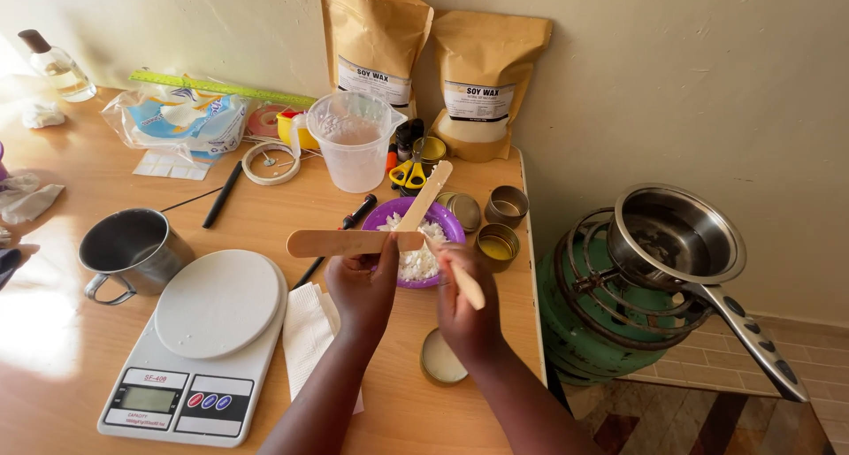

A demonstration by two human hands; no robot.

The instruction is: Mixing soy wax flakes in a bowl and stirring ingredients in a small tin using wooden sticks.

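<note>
My left hand pinches two flat wooden sticks where they cross, one lying level, the other angled up to the right. My right hand holds a third wooden stick slanting down to the right. Both hands hover over a purple bowl of white wax flakes. A small round tin with pale wax sits below my right wrist.
A white digital scale and a steel mug stand at the left, a paper napkin between. Behind are a plastic measuring jug, two brown pouches, several small tins, scissors. A steel pan rests on a green gas burner at the right.
</note>
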